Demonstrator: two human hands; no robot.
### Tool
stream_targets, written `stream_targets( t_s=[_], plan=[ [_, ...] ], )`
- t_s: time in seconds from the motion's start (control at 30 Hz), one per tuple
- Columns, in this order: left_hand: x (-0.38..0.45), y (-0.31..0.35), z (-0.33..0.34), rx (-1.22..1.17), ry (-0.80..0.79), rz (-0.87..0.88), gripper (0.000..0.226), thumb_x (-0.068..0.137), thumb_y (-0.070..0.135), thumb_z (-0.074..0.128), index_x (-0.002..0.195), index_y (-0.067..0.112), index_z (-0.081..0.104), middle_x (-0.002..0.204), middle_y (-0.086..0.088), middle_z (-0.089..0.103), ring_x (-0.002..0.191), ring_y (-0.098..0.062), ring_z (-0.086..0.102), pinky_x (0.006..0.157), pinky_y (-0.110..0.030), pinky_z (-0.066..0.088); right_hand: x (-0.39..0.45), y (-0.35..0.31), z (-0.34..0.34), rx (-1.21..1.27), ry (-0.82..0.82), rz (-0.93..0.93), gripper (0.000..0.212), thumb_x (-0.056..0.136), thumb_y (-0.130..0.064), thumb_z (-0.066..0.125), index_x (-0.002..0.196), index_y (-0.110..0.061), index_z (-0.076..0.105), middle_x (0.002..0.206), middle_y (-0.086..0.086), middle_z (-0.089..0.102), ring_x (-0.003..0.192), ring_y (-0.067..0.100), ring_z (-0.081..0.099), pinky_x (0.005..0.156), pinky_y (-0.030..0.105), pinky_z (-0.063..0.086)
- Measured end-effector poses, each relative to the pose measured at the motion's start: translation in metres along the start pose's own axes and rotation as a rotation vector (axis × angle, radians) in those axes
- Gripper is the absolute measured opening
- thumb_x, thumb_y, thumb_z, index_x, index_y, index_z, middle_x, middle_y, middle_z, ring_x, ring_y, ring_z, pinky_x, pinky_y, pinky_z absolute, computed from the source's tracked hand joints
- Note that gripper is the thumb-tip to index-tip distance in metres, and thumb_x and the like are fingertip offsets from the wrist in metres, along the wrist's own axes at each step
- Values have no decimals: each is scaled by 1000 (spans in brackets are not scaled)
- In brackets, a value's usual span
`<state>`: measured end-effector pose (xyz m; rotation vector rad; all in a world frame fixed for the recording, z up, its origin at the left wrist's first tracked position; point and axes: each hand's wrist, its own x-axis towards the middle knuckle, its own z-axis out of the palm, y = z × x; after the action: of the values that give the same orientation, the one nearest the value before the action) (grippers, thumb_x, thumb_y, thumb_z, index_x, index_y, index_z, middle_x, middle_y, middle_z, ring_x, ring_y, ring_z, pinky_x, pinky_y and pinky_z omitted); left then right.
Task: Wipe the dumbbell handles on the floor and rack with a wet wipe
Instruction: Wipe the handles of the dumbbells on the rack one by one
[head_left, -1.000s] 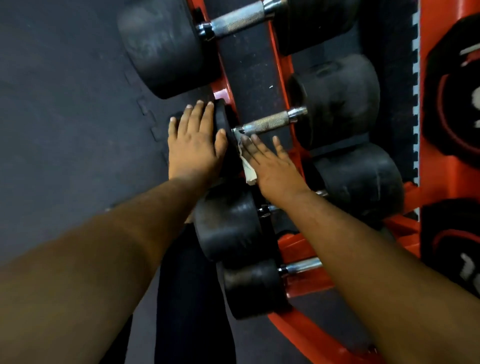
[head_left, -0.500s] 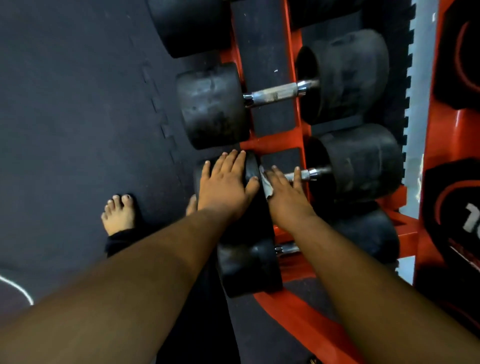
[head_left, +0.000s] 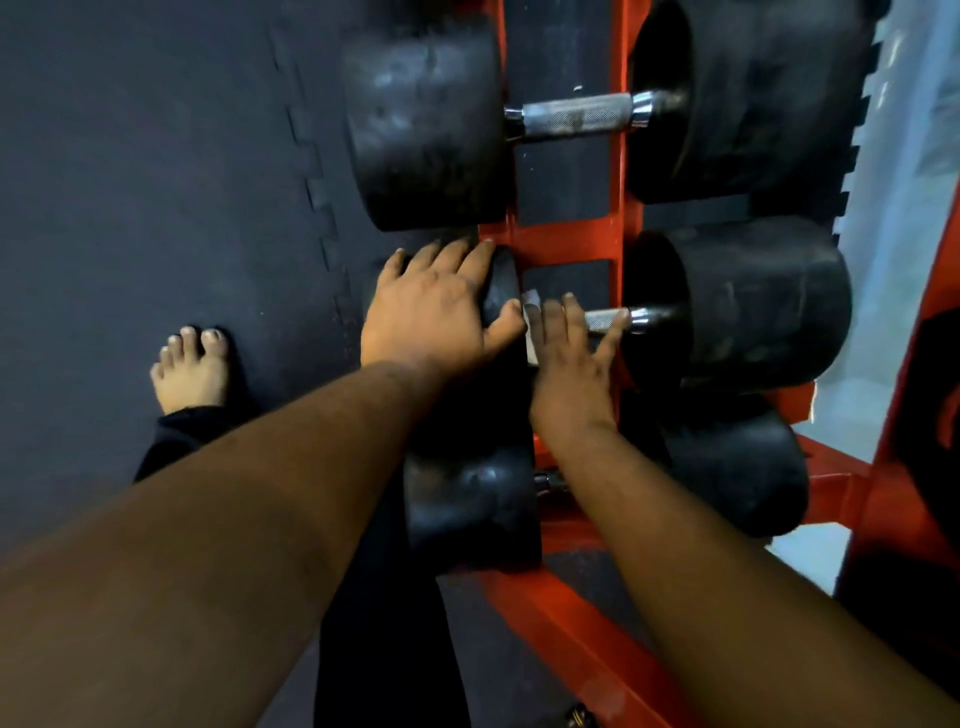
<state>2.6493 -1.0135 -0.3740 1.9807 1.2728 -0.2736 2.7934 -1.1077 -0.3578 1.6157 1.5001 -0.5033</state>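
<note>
left hand (head_left: 434, 312), fingers spread, flat on a dumbbell head (head_left: 501, 291); right hand (head_left: 569, 353), fingers spread, pressing a wet wipe (head_left: 531, 317) on the handle (head_left: 605, 318) in the red rack (head_left: 563, 244).

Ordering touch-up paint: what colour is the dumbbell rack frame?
Bright orange-red rack frame, clearest in the head view.

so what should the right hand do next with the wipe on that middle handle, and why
Probably slide the right hand and the wipe along the handle toward the far weight. The wipe sits at the near end, and the stretch of bare metal past the fingers looks unwiped. The left hand rests flat on the near weight, steadying the dumbbell.
</note>
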Motion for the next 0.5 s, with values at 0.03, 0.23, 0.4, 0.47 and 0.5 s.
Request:
stream_targets(
  t_s=[0.03,0.23,0.4,0.47,0.5],
  plan=[
    [0,1,1,4,3,0,87,86,69,21,155,22,42,156,-4,49,143,-27,43,120,-52,27,7,1,-5,6,17,-3,69,92,-21,47,156,-15,22,149,9,36,145,30,28,113,77,0],
    [0,1,2,5,20,5,85,86,69,23,154,21,44,154,-4,51,141,-27,46,119,-51,30,59,12,-48,139,-198,-123,27,98,-24,51,123,-20,62,125,7,67,124,26,58,122,55,16],
    [-2,2,-2,-11,25,-1,85,86,69,23,154,22,44,155,-4,50,142,-25,45,120,-51,28,4,4,3,107,77,-5,67,89,-26,39,155,-16,30,145,8,39,141,30,31,119,69,2],
    [-2,2,-1,-11,24,-1,85,86,69,23,155,22,43,156,-3,49,143,-25,44,120,-50,28,1,3,10,30,72,17,74,88,-26,43,157,-13,22,149,10,33,146,31,23,115,75,-2],
    [-2,2,-1,-8,24,-1,86,86,70,23,155,22,43,156,-3,49,143,-25,44,120,-50,28,8,3,8,14,79,20,67,91,-25,47,154,-14,28,144,9,39,142,30,30,115,76,1]
  ],
)
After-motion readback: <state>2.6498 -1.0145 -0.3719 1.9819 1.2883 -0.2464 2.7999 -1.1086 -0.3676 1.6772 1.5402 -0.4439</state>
